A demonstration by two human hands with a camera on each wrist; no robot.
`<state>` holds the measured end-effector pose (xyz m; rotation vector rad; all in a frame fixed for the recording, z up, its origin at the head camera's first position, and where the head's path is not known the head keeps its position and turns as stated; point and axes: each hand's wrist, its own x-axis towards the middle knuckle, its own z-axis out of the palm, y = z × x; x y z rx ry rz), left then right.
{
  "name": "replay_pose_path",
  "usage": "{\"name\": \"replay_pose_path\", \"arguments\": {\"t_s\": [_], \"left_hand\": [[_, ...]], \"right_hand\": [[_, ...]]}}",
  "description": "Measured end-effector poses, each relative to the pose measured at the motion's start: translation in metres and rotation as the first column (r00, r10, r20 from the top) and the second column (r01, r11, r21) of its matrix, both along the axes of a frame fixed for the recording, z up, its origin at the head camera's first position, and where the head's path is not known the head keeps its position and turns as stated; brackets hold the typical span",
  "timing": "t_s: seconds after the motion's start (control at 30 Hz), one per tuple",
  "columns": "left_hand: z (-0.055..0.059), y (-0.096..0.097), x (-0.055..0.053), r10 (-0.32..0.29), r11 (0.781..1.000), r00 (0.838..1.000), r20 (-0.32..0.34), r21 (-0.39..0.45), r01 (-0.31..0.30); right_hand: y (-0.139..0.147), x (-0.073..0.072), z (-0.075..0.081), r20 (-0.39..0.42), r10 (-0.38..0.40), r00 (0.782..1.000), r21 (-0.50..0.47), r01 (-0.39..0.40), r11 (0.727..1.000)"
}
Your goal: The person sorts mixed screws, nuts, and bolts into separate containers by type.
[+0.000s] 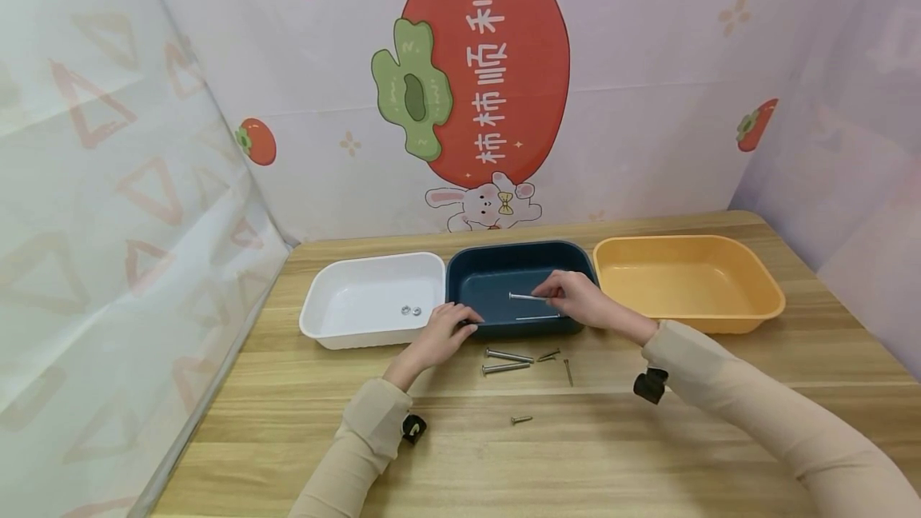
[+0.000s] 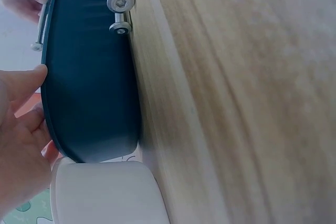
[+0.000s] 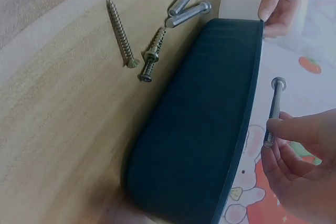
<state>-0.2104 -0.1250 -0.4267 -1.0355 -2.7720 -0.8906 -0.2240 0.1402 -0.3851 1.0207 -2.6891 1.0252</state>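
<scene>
My right hand (image 1: 576, 296) pinches a long silver bolt (image 1: 528, 296) by its threaded end, over the dark blue tray (image 1: 468, 286). In the right wrist view the bolt (image 3: 276, 103) points its round head away from the fingertips. My left hand (image 1: 440, 334) grips the near left rim of that tray, thumb and fingers on either side in the left wrist view. A thin metal piece (image 1: 538, 317) lies inside the tray. In front of it are two more long bolts (image 1: 506, 368), with several screws (image 3: 122, 35) to their right and nearer me.
A white tray (image 1: 324, 310) with two small nuts (image 1: 411, 310) adjoins the blue one on the left. On the right stands a yellow tray (image 1: 719, 318). A printed cloth backdrop (image 1: 612, 142) rises behind the wooden table (image 1: 612, 454).
</scene>
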Motion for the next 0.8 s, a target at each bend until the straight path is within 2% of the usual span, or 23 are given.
{"name": "replay_pose_path", "arguments": {"t_s": [0.27,0.4,0.43,0.47,0.6,0.63,0.67,0.8], "left_hand": [[0.0,-0.001,0.0,0.002,1.0,1.0,0.001,-0.001,-0.002],[0.0,-0.001,0.0,-0.002,1.0,1.0,0.006,0.002,0.002],[0.0,-0.001,0.0,-0.003,1.0,1.0,0.006,0.001,0.003],[0.0,-0.001,0.0,-0.003,1.0,1.0,0.008,0.0,0.003],[0.001,0.0,0.0,-0.004,1.0,1.0,0.009,-0.005,0.004],[0.001,0.0,0.0,-0.003,1.0,1.0,0.011,-0.005,0.004],[0.001,0.0,0.0,-0.004,1.0,1.0,0.012,-0.003,0.004],[0.001,-0.001,0.0,-0.002,1.0,1.0,0.017,-0.002,0.002]], "right_hand": [[0.0,-0.011,-0.001,0.004,-0.047,0.999,0.024,0.047,0.999],[0.001,-0.017,-0.004,0.002,-0.034,0.999,-0.007,0.034,0.999],[0.005,-0.026,-0.014,-0.006,-0.001,1.0,-0.044,0.001,0.999],[0.005,-0.028,-0.014,-0.002,0.007,1.0,-0.05,-0.007,0.999],[0.004,-0.033,-0.014,0.037,-0.016,0.999,-0.023,0.017,1.0],[0.003,-0.033,-0.014,0.058,-0.034,0.998,-0.008,0.035,0.999],[-0.001,-0.026,-0.005,0.081,-0.078,0.994,0.036,0.075,0.997],[-0.002,-0.025,-0.007,0.124,-0.106,0.987,0.065,0.099,0.993]]}}
